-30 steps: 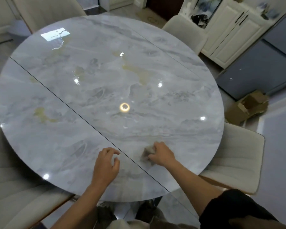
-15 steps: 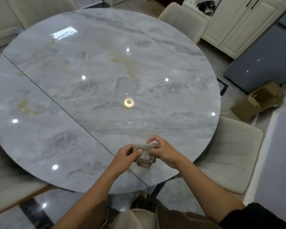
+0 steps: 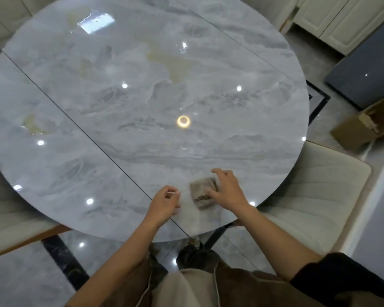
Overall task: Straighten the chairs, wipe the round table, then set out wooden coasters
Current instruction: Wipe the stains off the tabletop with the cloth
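The left hand (image 3: 164,204), loosely curled and empty, is just beside the folded cloth (image 3: 201,193), which lies near the round marble table's (image 3: 120,151) near rim. The right hand (image 3: 227,191) presses it, fingers spread. On this glossy top the small cloth may slide out, leaving streaks.

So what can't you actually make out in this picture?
All in the head view:
Cloth: partly under the right hand; its dark marks are blurred.
Left hand: curled fingers hide whether it holds anything.
Table: far rim cut off by the top edge.
Cardboard box: cut by the right edge; contents unseen.
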